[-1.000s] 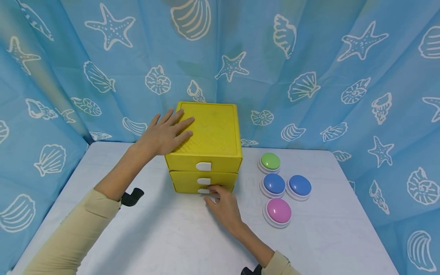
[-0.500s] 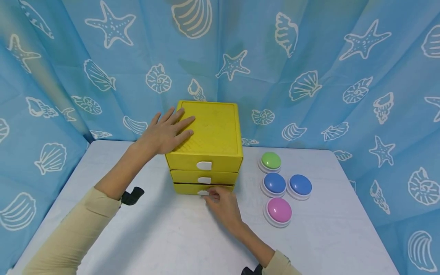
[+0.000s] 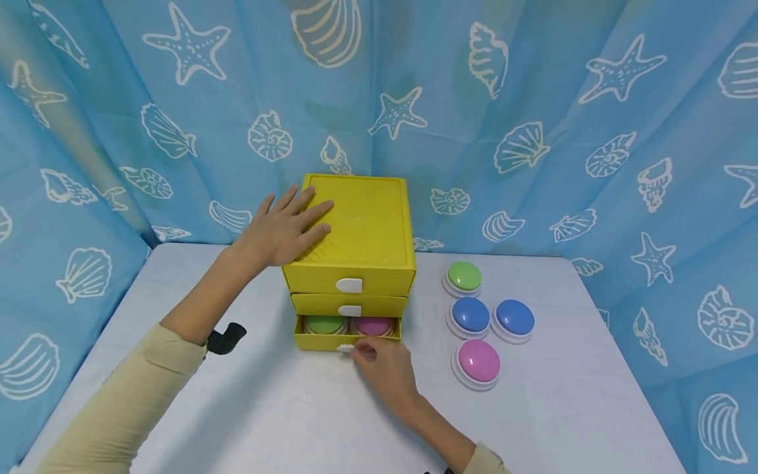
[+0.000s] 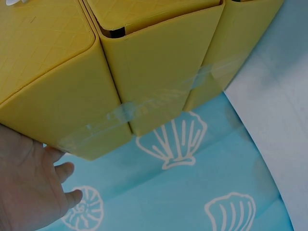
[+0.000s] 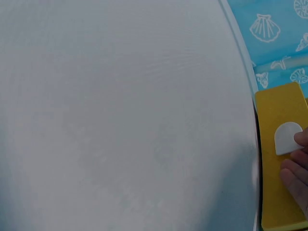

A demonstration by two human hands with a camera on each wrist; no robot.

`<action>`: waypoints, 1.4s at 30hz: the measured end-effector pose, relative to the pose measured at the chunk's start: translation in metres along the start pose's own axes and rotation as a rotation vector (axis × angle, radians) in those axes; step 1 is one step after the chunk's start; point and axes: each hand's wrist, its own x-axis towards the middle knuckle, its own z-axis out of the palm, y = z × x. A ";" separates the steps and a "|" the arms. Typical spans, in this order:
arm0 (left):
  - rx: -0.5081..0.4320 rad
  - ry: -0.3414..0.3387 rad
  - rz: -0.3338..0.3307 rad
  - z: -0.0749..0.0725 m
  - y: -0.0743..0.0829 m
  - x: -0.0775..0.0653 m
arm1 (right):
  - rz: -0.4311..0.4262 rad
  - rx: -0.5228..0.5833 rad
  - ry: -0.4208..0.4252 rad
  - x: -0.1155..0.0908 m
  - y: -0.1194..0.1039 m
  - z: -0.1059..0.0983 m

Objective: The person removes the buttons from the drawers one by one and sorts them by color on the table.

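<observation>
Bright, diffuse light fills the head camera's view, leaving the white tabletop (image 3: 568, 375) pale and the blue seashell-print curtain (image 3: 438, 39) lit between softly shaded folds. A broad, soft-edged shadow stretches beside the left sleeve (image 3: 124, 401) at lower left, small highlights gleam on the pink dome button (image 3: 479, 360) right of centre, and shade dulls the bottom drawer's (image 3: 320, 342) interior. The left wrist camera's view is dimmer, a bluish sheen showing on clear tape (image 4: 126, 112) mid-frame. The right wrist camera's view is grey and soft in detail; the tabletop's edge bows at right, with shadow at lower right.
</observation>
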 end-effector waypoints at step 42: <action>-0.038 0.006 0.008 0.000 0.001 -0.002 | -0.109 -0.107 -0.090 -0.066 -0.026 -0.019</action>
